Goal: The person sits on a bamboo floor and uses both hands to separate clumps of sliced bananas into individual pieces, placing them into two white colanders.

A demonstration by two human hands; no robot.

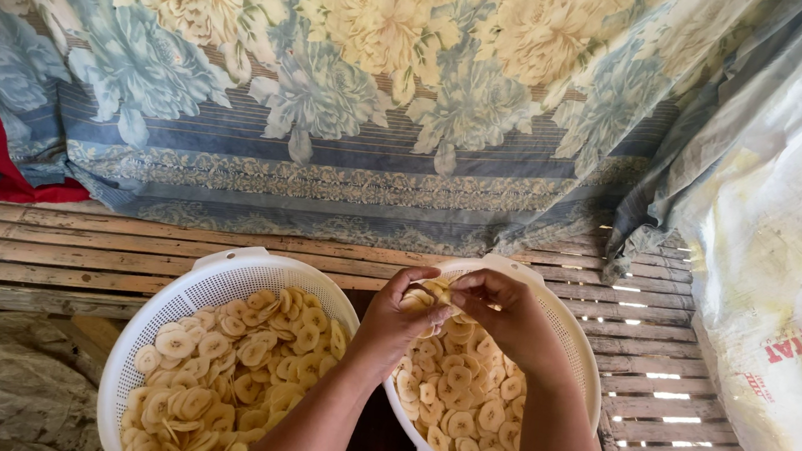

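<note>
- Forearms rise from the bottom edge, and both hands meet above the right-hand white colander (576, 348).
- Left hand (403, 314) has its grip closed on a small clump of yellow banana slices (430, 292), thumb and fingers curled round it.
- Right hand (500, 307) pinches the same clump from the other side, fingertips shut on its top edge (the slices look stuck together, though that is hard to tell).
- That colander holds a loose layer of slices (461, 404), well below the rim.
- Left-hand colander (173, 300) is heaped with slices (234, 368), near its rim.
- My judgement: the work is midway, with a good share already in each colander and one clump in hand; which pile is finished I cannot tell.
- Both colanders sit just beside each other, before a slatted bamboo platform (66, 248), under a hanging flowered cloth (337, 77).
</note>
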